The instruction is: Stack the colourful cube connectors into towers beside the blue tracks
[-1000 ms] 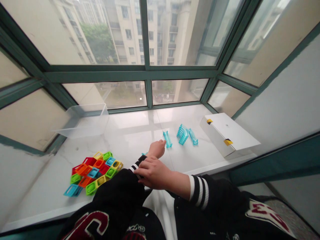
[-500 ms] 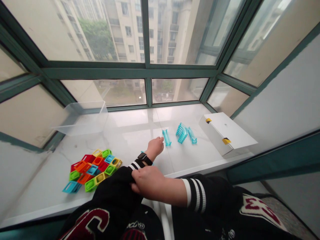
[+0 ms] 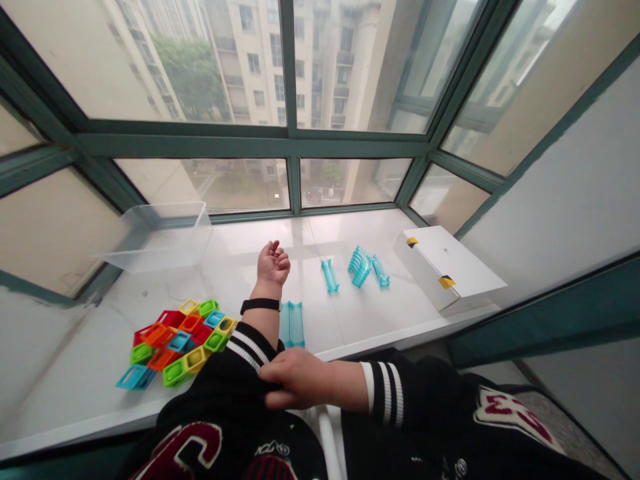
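Head view: apparently adjusting left sleeve (image 3: 210,383); gripping cuff (image 3: 246,345) with right hand (image 3: 296,379), holding left hand (image 3: 273,265) half-curled, empty, blue pieces (image 3: 359,267) to its right. Probably calls next for releasing cuff.

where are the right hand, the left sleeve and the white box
right hand (image 3: 296,378), head view, on the back of the hand
left sleeve (image 3: 220,385), head view, on its black fabric
white box (image 3: 454,262), head view, on its lid

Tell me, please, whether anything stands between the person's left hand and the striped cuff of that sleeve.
Yes: a black wristband lies between the left hand and the striped cuff; the right hand grips that sleeve.
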{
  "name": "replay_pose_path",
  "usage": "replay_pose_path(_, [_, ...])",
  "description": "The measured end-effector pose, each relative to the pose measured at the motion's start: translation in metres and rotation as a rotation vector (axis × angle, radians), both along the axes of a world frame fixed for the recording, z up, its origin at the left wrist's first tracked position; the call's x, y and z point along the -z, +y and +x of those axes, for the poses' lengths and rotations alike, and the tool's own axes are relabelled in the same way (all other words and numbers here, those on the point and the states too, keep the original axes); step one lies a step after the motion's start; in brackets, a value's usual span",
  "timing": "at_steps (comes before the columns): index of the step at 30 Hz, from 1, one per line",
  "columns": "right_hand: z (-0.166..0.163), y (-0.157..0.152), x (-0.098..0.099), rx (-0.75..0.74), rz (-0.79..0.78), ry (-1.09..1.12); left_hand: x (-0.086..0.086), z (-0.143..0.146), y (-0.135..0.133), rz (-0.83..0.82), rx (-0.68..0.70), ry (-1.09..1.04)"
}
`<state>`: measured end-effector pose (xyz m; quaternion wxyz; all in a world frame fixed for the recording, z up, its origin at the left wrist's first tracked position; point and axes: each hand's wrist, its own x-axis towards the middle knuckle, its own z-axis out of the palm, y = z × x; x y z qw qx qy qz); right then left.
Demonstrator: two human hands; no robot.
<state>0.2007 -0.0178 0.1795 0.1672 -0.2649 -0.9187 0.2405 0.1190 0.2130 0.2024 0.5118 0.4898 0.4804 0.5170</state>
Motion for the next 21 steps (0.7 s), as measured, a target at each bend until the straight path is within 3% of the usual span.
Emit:
replay_pose_path(3, [-0.010, -0.002, -0.010, -0.032, -0.035, 0.029, 0.021, 0.014, -0.022, 0.131, 0.056, 0.417])
replay_pose_path(7, [-0.029, 0.009, -0.032, -0.033, 0.028, 0.006, 0.060, 0.036, -0.067, 0.258, 0.328, 0.830])
replay_pose_path(11, [-0.042, 0.014, -0.043, -0.051, 0.079, -0.030, 0.079, 0.042, -0.093, 0.322, 0.483, 1.052])
replay_pose_path(14, [-0.036, 0.014, -0.035, -0.100, -0.015, 0.019, 0.074, 0.031, -0.094, 0.366, 0.455, 1.132])
replay_pose_path(17, [-0.010, 0.020, -0.014, -0.080, -0.124, 0.112, 0.070, 0.003, -0.090, 0.353, 0.285, 1.056])
replay_pose_path(21, [0.041, 0.036, 0.028, 0.307, -0.170, 0.060, 0.083, -0.053, -0.101, 0.212, 0.108, 0.778])
